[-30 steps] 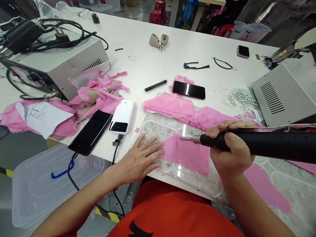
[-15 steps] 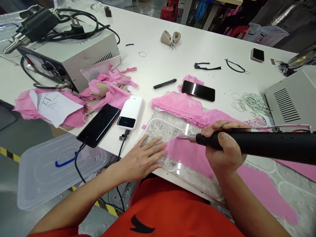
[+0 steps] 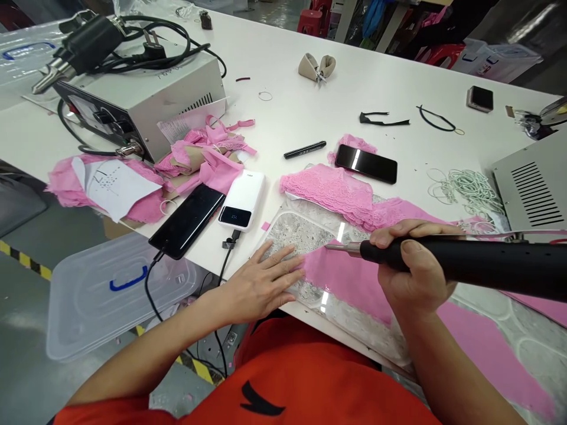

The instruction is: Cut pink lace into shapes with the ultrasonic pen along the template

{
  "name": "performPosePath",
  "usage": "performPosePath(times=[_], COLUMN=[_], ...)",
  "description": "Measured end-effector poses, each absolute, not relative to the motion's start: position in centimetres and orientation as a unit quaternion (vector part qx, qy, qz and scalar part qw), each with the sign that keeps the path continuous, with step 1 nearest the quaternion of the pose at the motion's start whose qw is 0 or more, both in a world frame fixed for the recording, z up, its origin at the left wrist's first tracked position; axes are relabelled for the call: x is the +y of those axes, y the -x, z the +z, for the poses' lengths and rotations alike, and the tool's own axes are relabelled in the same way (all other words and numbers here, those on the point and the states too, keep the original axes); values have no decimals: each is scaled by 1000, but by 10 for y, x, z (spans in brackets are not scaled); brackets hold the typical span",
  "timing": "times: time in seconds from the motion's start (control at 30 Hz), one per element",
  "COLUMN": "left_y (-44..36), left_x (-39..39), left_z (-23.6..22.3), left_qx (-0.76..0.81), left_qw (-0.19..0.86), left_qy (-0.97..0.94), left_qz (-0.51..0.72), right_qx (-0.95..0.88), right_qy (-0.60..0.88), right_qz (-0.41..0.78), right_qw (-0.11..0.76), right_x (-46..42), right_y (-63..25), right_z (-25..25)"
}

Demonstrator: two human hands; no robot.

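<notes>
My right hand [image 3: 419, 265] is wrapped around a black handheld ultrasonic tool [image 3: 482, 265]. Its pointed metal tip meets the upper edge of a pink fabric piece [image 3: 349, 277]; whether it presses down, I cannot tell. My left hand [image 3: 266, 283] lies flat with fingers spread, its fingertips at the fabric's left edge. Beneath the fabric is a clear sheet over a speckled grey board [image 3: 295, 233]. A stack of pink lace pieces [image 3: 330, 192] lies just beyond the board's upper part. More pink fabric [image 3: 491, 354] extends to the right, partly behind my right forearm.
Left: a grey generator box [image 3: 146, 100] with a second handpiece [image 3: 84, 50] on top, pink garments [image 3: 199, 156], a phone [image 3: 188, 221] and a white power bank [image 3: 242, 200]. Beyond lie a marker [image 3: 305, 150], another phone [image 3: 366, 163], snips [image 3: 316, 69] and green cords [image 3: 469, 189]. Another box [image 3: 535, 183] stands right.
The whole view has shifted slightly, so things appear farther right. My hands, the tool tip and the pink fabric keep nearly the same places relative to each other.
</notes>
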State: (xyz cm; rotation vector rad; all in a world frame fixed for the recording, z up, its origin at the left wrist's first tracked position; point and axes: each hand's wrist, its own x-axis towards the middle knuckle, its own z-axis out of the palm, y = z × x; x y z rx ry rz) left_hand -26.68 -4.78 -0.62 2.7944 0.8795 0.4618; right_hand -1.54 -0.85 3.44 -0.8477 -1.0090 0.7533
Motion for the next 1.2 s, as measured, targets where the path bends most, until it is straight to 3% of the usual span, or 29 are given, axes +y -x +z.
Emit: performPosePath(times=[1.2], left_y=[279], left_x=[-63], left_z=[-9], left_qx=[303], left_qw=[84], left_qy=[-936], left_qz=[160], right_qx=[-488], right_qy=[312], right_qz=[425], right_qw=[695], right_x=[-26], right_y=[56], right_z=[36])
